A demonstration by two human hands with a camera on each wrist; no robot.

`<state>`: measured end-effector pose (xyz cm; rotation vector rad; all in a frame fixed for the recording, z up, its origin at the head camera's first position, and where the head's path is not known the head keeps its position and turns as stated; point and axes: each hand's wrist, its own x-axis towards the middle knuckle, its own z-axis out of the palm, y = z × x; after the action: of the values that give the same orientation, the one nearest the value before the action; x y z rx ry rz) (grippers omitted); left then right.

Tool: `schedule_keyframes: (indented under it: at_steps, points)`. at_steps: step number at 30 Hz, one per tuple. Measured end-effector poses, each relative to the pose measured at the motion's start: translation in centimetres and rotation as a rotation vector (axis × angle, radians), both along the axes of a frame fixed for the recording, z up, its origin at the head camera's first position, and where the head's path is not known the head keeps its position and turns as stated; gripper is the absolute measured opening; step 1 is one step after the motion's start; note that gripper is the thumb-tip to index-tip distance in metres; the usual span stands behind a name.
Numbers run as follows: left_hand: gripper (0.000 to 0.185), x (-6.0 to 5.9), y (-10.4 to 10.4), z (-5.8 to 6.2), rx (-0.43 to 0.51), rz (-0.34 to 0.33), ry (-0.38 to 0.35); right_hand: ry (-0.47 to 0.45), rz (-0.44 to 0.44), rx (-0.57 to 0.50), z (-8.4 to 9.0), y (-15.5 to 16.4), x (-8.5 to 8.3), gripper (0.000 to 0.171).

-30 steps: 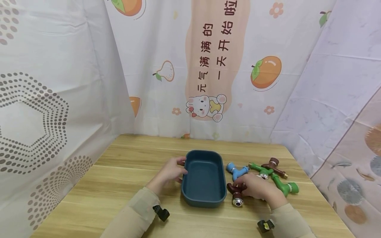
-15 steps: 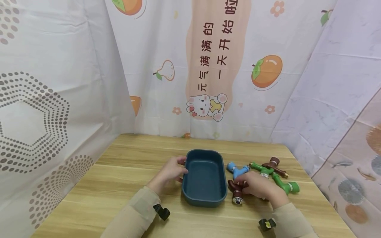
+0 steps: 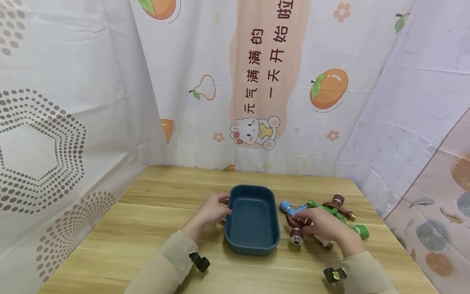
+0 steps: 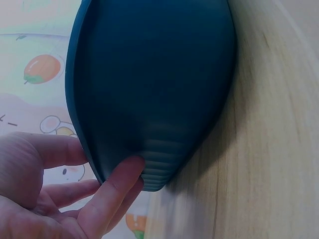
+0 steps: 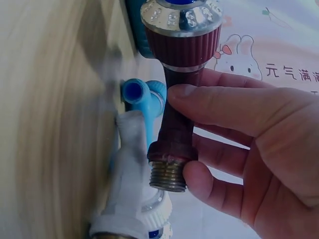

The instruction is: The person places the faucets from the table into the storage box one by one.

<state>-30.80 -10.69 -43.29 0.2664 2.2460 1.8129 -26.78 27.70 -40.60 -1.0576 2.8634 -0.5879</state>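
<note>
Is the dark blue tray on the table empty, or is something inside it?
Empty. In the head view the tray shows only its bare floor; the brown tap is in the right hand, outside the rim.

Wooden table (image 3: 154, 212) across the lower frame; fruit-print curtain (image 3: 257, 81) behind; green tap (image 3: 354, 228) at right.
</note>
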Motion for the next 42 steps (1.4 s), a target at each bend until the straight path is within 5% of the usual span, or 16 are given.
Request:
schedule_keyframes:
  at_steps: [10,23,42]
  points:
    - [0.068,-0.1,-0.1,-0.2,0.009,-0.005,-0.008,0.083,-0.003,-0.084,0.7,1.2,-0.1,0.034]
    - [0.068,0.0,-0.1,-0.1,0.009,-0.021,-0.008,0.213,-0.174,-0.182,0.8,2.9,-0.2,0.04]
    - [0.067,-0.1,-0.2,-0.2,-0.012,-0.013,-0.011,0.2,-0.197,-0.188,1.4,2.4,-0.2,0.04]
